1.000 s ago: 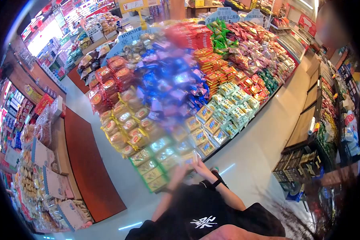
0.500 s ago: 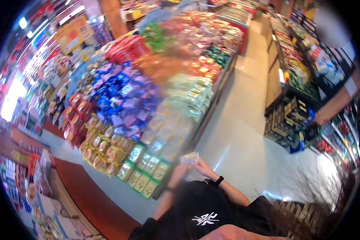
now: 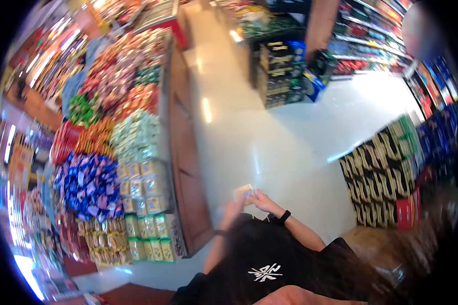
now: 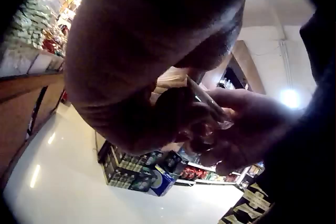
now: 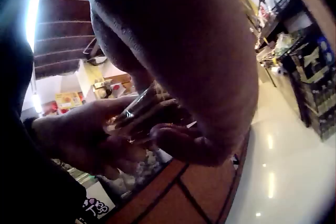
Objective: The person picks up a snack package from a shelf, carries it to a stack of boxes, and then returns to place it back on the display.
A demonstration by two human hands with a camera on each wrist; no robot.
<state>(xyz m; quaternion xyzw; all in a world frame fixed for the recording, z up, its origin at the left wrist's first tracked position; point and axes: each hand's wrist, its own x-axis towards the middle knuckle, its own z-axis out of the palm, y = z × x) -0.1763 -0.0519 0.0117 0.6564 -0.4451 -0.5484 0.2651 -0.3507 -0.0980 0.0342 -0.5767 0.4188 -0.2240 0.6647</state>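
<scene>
In front of the black shirt, both hands hold a small clear-wrapped packet (image 3: 245,191) with a pale face. The left hand (image 3: 232,212) grips its left side, blurred in the head view. From the right, the right hand (image 3: 264,202) pinches its edge, a black band at that wrist. Seen from the left wrist, the packet's edge (image 4: 206,97) shows between the curled fingers and the other hand (image 4: 247,124). Shiny wrapping (image 5: 137,104) also catches light between the hands in the right wrist view. The packet's contents and most of its label are hidden by the fingers.
A wooden-sided display stand (image 3: 185,152) piled with bagged snacks is on the left. Similar pale packets (image 3: 142,184) lie at its near end. Stacked black and gold boxes (image 3: 379,185) stand at the right, with more boxes (image 3: 280,76) ahead beside a tiled aisle (image 3: 229,122).
The head view has swung right, so the snack display has shifted left and the aisle and stacked boxes have come into view. The packet stays in both hands, now away from the display.
</scene>
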